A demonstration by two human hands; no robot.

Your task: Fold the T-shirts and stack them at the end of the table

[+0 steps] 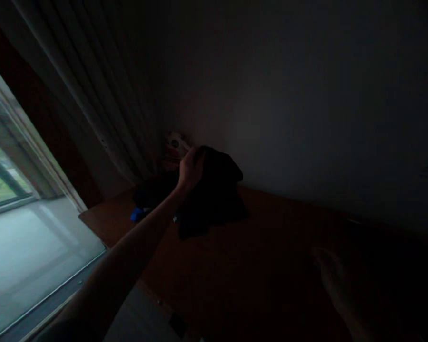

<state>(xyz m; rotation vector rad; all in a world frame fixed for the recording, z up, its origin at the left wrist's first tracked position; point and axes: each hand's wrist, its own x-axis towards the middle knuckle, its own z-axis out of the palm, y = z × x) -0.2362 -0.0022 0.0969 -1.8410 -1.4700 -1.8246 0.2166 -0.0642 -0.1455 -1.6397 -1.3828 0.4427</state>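
Note:
My left hand (191,167) reaches far across the wooden surface and is closed on the top of a black cloth item (217,190), which hangs in folds down to the wood. Its exact kind is lost in the dark. Beside it, under my forearm, shows a small bright blue thing (138,214). Behind my hand stands a pale object with a dark round spot (175,142), partly covered. My right hand (330,266) is low at the right, over the brown wooden surface (235,266); deep shadow hides its fingers.
A long curtain (92,85) hangs at the left, next to a window or glass door (7,175) that lets in daylight. A plain wall (288,104) rises behind the wooden surface. Much of the right side is too dark to make out.

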